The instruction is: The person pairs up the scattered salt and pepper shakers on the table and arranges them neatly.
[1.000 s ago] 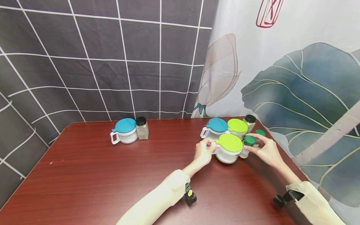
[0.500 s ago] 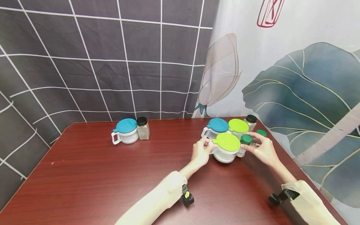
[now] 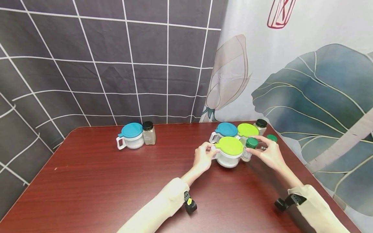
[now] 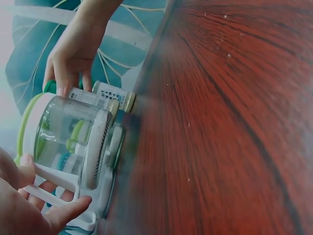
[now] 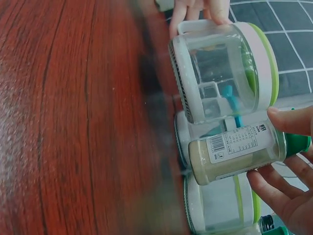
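Observation:
My left hand (image 3: 203, 158) grips the white handle (image 4: 58, 178) of a clear seasoning jar with a lime-green lid (image 3: 230, 146). Its fingers and thumb wrap that handle in the left wrist view. Just right of this jar, my right hand (image 3: 269, 152) holds a small spice bottle (image 5: 234, 152) with a green cap (image 3: 252, 142) between thumb and fingers. Pale powder and a barcode label show on the bottle in the right wrist view. Bottle and jar stand close side by side; whether they touch the table is hard to tell.
Behind my hands stand a blue-lidded jar (image 3: 226, 129), another lime-lidded jar (image 3: 247, 130), a black-capped bottle (image 3: 260, 127) and a second green-capped bottle (image 3: 272, 138). Farther left are a blue-lidded jar (image 3: 132, 136) and a black-capped bottle (image 3: 149, 133). A patterned curtain (image 3: 151, 64) hangs behind the table (image 3: 102, 184).
Both hands have moved left, carrying the lime-lidded jar and the green-capped bottle along together. The jars and bottles behind keep their places, apart from a slight shift of the view.

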The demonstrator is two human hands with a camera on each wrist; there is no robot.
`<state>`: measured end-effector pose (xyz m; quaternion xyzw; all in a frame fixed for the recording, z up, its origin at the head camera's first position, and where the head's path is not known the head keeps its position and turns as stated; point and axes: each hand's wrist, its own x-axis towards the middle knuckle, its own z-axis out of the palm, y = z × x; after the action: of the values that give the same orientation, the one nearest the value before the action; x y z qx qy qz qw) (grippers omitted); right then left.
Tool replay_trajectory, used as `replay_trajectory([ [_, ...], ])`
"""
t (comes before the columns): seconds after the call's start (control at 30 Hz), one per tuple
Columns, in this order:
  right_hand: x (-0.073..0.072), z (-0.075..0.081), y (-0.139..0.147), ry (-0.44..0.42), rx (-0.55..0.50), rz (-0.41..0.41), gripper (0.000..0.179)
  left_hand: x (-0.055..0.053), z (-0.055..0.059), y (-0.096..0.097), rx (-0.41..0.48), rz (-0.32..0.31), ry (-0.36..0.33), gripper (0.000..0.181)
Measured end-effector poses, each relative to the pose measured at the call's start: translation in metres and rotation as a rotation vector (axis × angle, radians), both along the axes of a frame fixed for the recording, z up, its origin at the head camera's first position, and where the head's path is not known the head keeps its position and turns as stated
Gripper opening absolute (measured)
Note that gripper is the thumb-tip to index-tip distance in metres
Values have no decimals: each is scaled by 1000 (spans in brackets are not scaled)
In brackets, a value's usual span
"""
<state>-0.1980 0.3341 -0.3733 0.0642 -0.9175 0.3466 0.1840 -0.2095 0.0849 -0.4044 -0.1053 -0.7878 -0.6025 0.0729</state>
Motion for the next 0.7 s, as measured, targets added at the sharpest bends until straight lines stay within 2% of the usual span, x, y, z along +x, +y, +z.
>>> replay_trajectory([
  [0.23,-4,0,-8,21,-22,21,48,-1,-1,-8,32,8,9,16],
  [0.4,-6,1,-13,-4,-61,38,49,-3,-1,-14,24,13,25,17],
  [0.7,-10,-1,-22,5,-70,42,49,-6,-2,-25,16,48,-13,22],
])
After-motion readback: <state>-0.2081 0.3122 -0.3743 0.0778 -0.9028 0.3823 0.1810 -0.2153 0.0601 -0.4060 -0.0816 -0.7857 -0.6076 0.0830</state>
